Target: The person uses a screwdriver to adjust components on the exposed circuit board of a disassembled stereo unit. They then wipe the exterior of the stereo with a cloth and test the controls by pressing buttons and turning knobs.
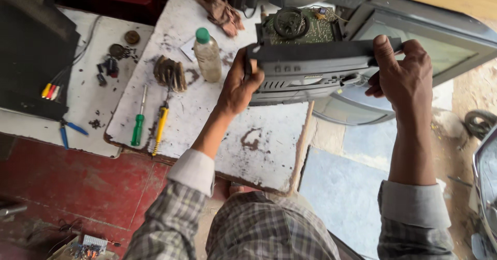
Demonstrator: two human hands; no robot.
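I hold a grey television front panel (305, 71) with small buttons, raised over the edge of a worn white table (259, 146). My left hand (239, 84) grips its left end. My right hand (401, 73) grips its right end, thumb on top. Behind the panel a green circuit board (310, 28) with a round black part shows. A grey television screen (435, 48) lies tilted to the right of it.
On the table stand a plastic bottle with a green cap (207, 54), a worn brush (170, 72), a green screwdriver (138, 125) and a yellow screwdriver (161, 125). Blue pliers (67, 130), coloured plug cables (50, 91) and a rag (220, 6) lie around. Red floor is below.
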